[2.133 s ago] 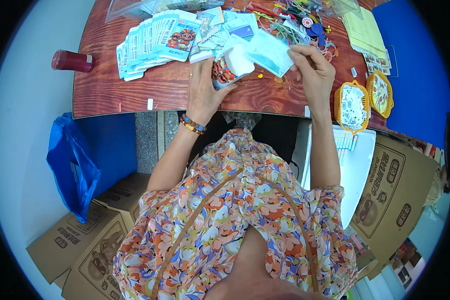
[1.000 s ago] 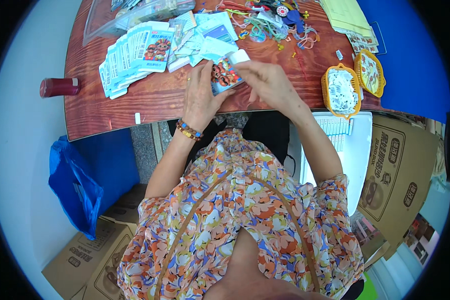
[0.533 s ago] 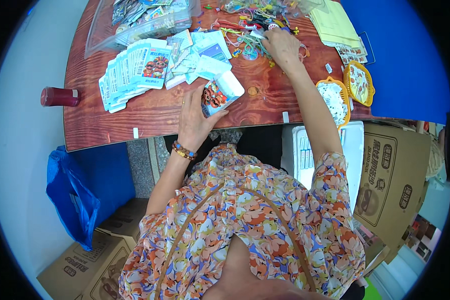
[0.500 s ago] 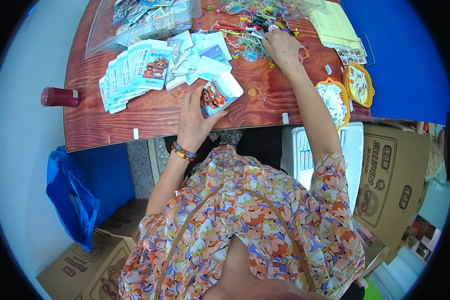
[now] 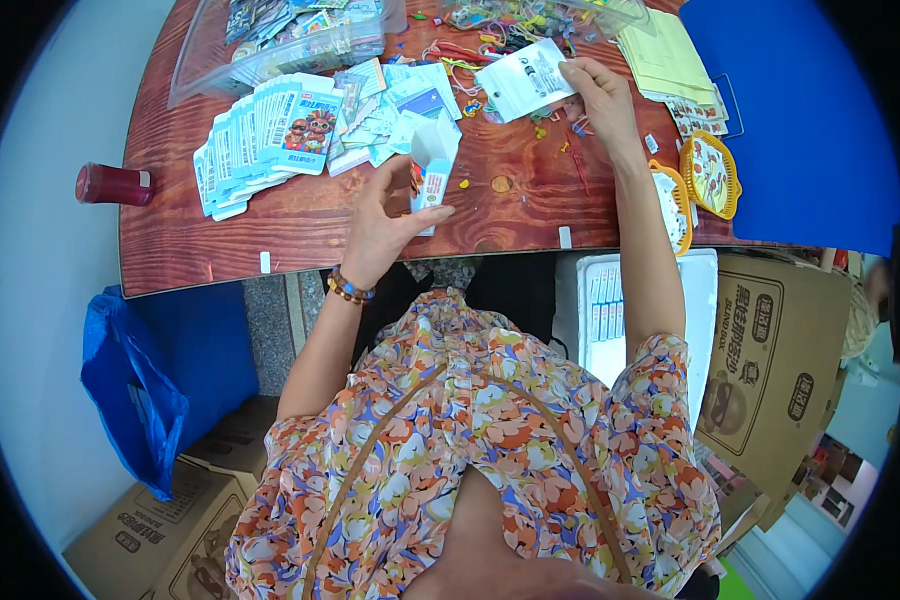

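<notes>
My left hand is closed round a small open carton, thumb at its lower edge and fingers behind. The carton stands tilted above the table with its top flaps up; what is inside is hidden. Between the thumb and fingers of my right hand is a flat white packet with dark print, held over a heap of small coloured trinkets and cords. Left of the carton lies a fanned stack of flat blue-and-white cartons, beside a loose pile of cards.
Clear plastic bins stand along the far side. Yellow paper sheets and two orange baskets are at the right. A red jar sits on the left edge. Below are a white foam box, cardboard boxes and a blue bag.
My right hand has come up out of the trinkets, bringing the white packet into plain view. My left hand has turned the carton more upright, so its side panel now faces me.
</notes>
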Motion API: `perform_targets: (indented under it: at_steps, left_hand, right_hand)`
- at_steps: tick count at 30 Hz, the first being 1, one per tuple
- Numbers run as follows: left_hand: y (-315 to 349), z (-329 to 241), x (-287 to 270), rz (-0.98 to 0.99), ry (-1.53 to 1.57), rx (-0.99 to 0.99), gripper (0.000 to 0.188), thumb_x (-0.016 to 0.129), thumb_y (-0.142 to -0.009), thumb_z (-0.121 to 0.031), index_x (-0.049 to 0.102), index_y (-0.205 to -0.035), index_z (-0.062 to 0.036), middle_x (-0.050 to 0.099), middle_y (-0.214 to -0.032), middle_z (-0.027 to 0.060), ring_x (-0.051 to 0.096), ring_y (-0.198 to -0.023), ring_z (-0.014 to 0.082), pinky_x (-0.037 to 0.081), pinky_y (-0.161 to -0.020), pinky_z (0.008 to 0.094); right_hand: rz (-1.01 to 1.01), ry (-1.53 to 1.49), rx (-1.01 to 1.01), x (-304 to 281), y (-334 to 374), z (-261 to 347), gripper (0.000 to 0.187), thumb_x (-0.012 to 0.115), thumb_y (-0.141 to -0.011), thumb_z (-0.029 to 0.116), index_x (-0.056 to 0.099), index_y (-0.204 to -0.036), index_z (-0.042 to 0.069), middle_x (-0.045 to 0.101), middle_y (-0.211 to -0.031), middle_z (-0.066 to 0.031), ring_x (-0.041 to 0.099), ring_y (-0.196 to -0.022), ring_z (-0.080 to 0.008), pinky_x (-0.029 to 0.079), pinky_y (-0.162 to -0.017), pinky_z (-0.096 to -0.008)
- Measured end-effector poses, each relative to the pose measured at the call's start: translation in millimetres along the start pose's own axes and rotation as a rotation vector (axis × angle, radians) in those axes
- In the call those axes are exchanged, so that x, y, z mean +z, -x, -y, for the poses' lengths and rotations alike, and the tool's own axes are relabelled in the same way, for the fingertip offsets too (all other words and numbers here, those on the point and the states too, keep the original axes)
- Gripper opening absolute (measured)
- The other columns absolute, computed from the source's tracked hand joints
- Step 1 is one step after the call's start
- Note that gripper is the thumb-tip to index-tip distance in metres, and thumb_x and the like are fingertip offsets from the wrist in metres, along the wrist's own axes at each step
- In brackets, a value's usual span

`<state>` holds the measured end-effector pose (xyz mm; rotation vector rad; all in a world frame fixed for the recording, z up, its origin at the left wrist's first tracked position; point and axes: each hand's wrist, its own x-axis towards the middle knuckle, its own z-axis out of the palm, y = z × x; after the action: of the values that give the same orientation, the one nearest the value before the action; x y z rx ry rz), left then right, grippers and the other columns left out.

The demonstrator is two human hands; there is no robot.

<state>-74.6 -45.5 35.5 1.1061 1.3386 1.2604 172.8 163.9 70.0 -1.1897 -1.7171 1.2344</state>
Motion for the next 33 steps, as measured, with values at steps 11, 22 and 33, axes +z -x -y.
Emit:
perform_targets:
  at_steps: [11, 22, 33]
  left_hand:
    - [4.2, -8.1, -8.0, 0.24, 0.92, -0.109, 0.074, 0.075, -0.084, -0.022, 0.036, -0.145, -0.0068, 0.052, -0.137, 0.0077, 0.057, -0.119, 0.0204, 0.045, -0.105, 0.0518]
    - [4.0, -12.5, -13.7, 0.283, 0.81, -0.125, 0.054, 0.063, -0.093, -0.016, 0.042, -0.138, 0.0046, 0.056, -0.133, 0.0156, 0.059, -0.119, 0.0263, 0.051, -0.102, 0.0471]
    - [-6.1, 3.4, -7.1, 0.268, 0.622, -0.156, 0.044, 0.066, -0.089, -0.004, 0.051, -0.13, 0.0031, 0.062, -0.124, 0.0113, 0.063, -0.108, 0.0188, 0.054, -0.095, 0.037]
  right_hand:
    - [-0.119, -0.085, -0.218, 73.7, 88.4, 17.2, 0.019, 0.061, -0.093, 0.005, 0.067, -0.111, -0.001, 0.07, -0.102, -0.0097, 0.069, -0.08, -0.0171, 0.056, -0.069, -0.0262]
    - [0.106, 0.44, -0.749, 84.9, 126.8, 1.2, 0.031, 0.068, -0.078, -0.003, 0.069, -0.109, 0.004, 0.064, -0.121, -0.0148, 0.066, -0.106, -0.0298, 0.056, -0.085, -0.0356]
    - [0.026, -0.313, 0.02, 96.1, 96.7, -24.9, 0.032, 0.063, -0.093, 0.006, 0.059, -0.124, -0.003, 0.068, -0.108, -0.0117, 0.064, -0.095, -0.011, 0.052, -0.081, -0.026]
